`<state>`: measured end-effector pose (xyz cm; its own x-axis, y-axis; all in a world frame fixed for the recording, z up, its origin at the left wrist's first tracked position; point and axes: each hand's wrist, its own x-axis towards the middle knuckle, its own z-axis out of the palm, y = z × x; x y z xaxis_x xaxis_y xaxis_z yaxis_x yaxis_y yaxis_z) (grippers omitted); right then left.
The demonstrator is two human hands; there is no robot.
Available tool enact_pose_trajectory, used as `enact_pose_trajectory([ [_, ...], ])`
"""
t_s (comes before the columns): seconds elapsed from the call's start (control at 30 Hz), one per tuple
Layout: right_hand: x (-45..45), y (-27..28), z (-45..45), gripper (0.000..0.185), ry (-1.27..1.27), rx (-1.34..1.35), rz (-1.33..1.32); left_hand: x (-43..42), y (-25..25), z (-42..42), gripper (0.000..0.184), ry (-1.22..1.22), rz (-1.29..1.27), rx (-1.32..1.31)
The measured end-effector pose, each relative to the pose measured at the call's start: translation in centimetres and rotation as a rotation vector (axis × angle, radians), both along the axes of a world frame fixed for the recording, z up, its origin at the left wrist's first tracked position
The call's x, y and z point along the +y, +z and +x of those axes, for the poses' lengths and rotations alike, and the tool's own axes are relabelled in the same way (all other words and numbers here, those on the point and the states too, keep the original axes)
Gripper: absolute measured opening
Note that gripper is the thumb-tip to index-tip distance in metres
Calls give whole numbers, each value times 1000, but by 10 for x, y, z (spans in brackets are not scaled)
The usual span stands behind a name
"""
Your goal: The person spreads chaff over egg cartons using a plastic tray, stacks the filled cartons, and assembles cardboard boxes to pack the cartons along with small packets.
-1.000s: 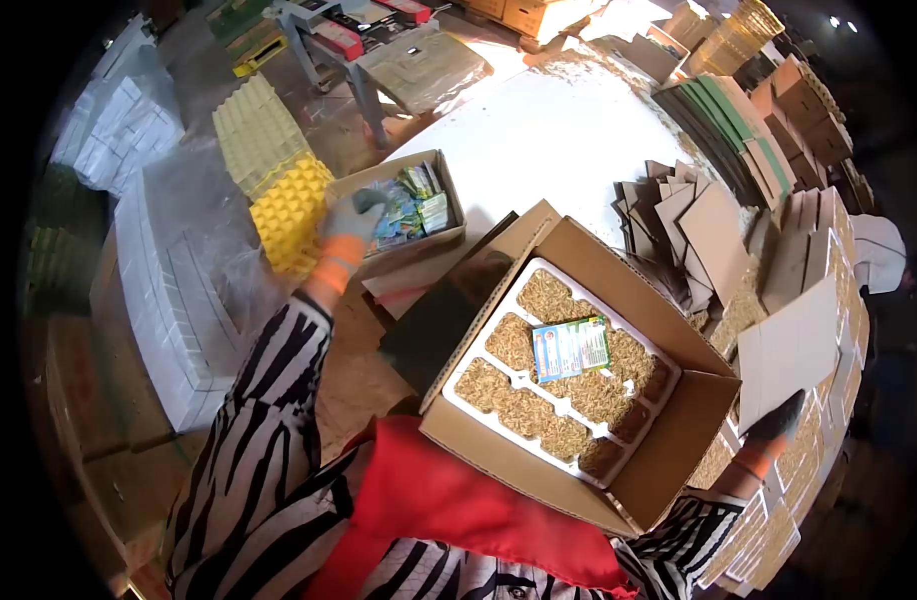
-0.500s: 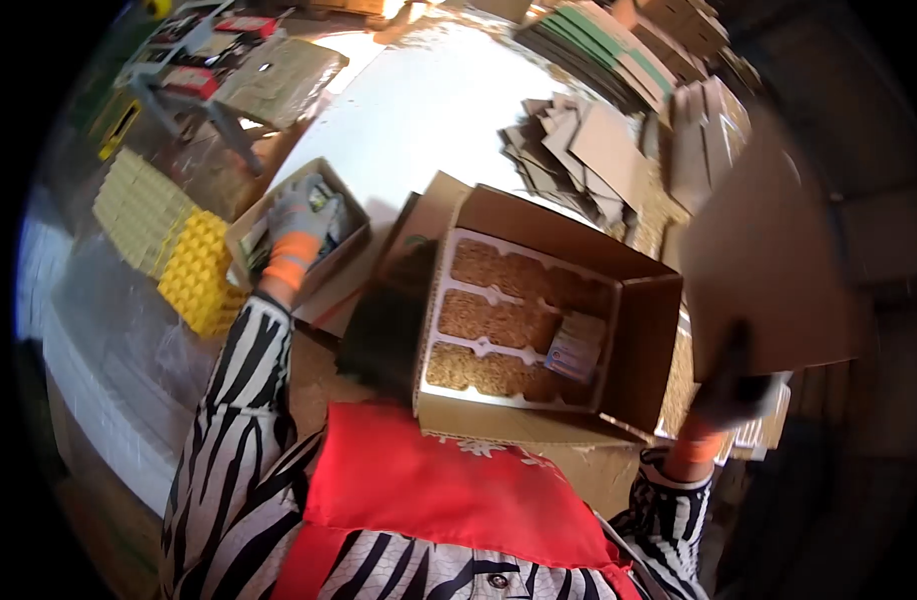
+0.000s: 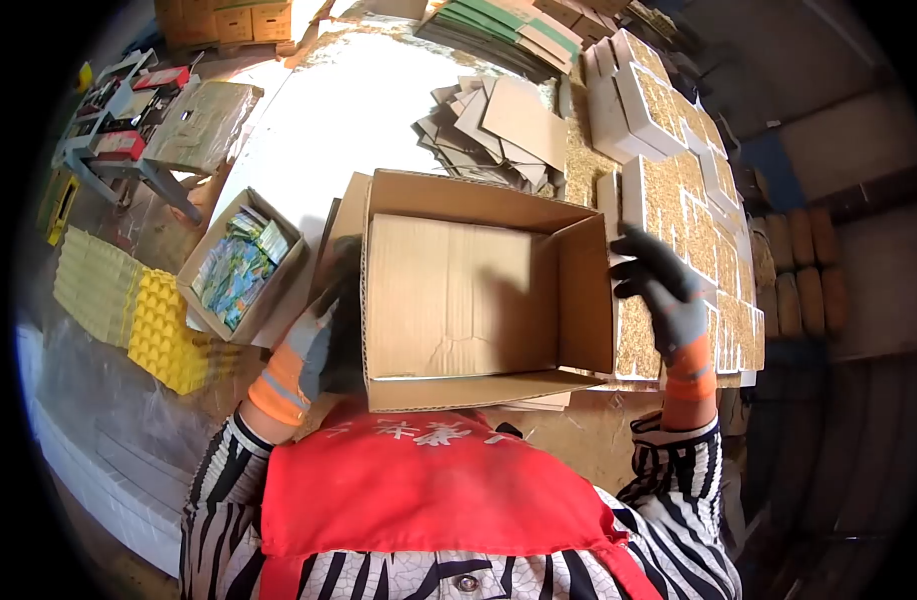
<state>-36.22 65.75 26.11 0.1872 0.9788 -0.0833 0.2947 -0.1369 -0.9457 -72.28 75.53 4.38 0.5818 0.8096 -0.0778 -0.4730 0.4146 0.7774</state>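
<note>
An open cardboard box (image 3: 489, 391) stands in front of me, with a flat cardboard sheet (image 3: 449, 290) lying inside over its contents. My left hand (image 3: 314, 340), in a grey glove with an orange cuff, is at the box's left side, beside a dark flap; its fingers are partly hidden there. My right hand (image 3: 664, 285), gloved alike, is just off the box's right wall with its fingers apart and nothing in them. A smaller carton (image 3: 287, 268) of colourful packets (image 3: 241, 265) stands to the left.
Loose cardboard sheets (image 3: 519, 115) are piled behind the box. Trays with grainy brown filling (image 3: 674, 200) are stacked at the right. Yellow egg-type trays (image 3: 169, 335) lie at the left, near a metal stand (image 3: 149, 170). Green-edged cardboard (image 3: 509, 35) is at the back.
The cardboard sheet went from my right hand into the box, covering the grain-filled tray and packet. My left hand left the packet carton for the box's left side. The view shifted right.
</note>
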Motion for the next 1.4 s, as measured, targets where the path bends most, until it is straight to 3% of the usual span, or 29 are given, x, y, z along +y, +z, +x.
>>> enact_pose_trajectory([
  [0.03, 1, -13, 14, 49, -176, 135, 80, 2, -4, 4, 45, -37, -53, -126],
  [0.07, 7, -36, 30, 54, -155, 166, 108, 4, -7, 8, 46, -74, -106, -252],
  [0.1, 9, -71, 43, 58, -59, 230, 57, 5, -1, 16, 50, -45, -52, -98],
  [0.13, 7, -116, 51, 63, -108, 91, -170, 5, 5, 24, 55, -24, -2, 58],
  [0.17, 6, -132, 31, 69, -18, -35, -221, 2, 20, 40, 63, 65, 155, 493],
  [0.2, 5, -148, 11, 76, 75, -163, -262, -3, 29, 45, 71, 70, 262, 597],
  [0.23, 3, -130, -2, 74, -70, 20, -389, -8, 36, 50, 78, 73, 366, 703],
  [0.27, -1, -131, -8, 70, -125, 85, -324, -24, 39, 56, 81, 165, 57, 405],
  [0.3, -9, -124, -12, 69, -80, 309, -195, -31, 55, 61, 86, 176, 143, 412],
  [0.4, -22, -122, 1, 62, -158, 458, -23, -43, 83, 77, 85, 279, -64, 143],
  [0.47, -7, -105, 13, 62, -194, 528, 77, -28, 100, 83, 74, 236, -24, -2],
  [0.5, 4, -119, 36, 55, -182, 589, 110, -14, 104, 84, 69, 204, -3, -78],
  [0.57, 41, -163, 78, 45, -189, 600, 172, 34, 95, 83, 46, 365, -89, -156],
  [0.63, 106, -119, 41, 43, -106, 1023, 43, 59, 74, 73, 45, 743, 359, 386],
  [0.67, 144, -132, 43, 44, -104, 934, 71, 60, 55, 70, 46, 909, 639, 695],
  [0.7, 181, -151, 44, 45, -105, 851, 102, 53, 53, 62, 60, 824, 752, 1161],
  [0.77, 241, -165, 6, 45, -191, 568, 213, 42, 23, 65, 85, 712, 931, 1580],
  [0.83, 301, -210, -21, 47, -179, 583, 235, 29, 13, 70, 101, 362, 793, 1742],
  [0.97, 359, -291, -86, 61, -48, 434, 34, 27, 11, 73, 102, 362, 766, 1732],
  [1.03, 366, -320, -98, 59, 29, 655, -462, 26, 17, 72, 101, 354, 766, 1713],
  [1.1, 380, -357, -111, 58, 166, -8, -2, 29, 18, 71, 100, 347, 755, 1707],
  [1.13, 398, -378, -91, 60, 396, 18, -72, 30, 17, 70, 99, 344, 774, 1718],
  [1.2, 376, -319, -78, 86, 662, -72, -103, 34, 12, 69, 98, 385, 793, 1681],
  [1.23, 350, -251, -105, 79, 17, 584, -493, 35, 9, 69, 98, 405, 801, 1662],
  [1.3, 291, -194, -75, 71, 46, 519, -126, 36, 10, 69, 96, 393, 811, 1656],
  [1.33, 254, -164, -58, 66, 31, 357, 48, 39, 9, 70, 96, 418, 811, 1644],
  [1.4, 176, -154, -11, 64, -142, 185, 297, 44, 7, 73, 95, 450, 832, 1624],
])
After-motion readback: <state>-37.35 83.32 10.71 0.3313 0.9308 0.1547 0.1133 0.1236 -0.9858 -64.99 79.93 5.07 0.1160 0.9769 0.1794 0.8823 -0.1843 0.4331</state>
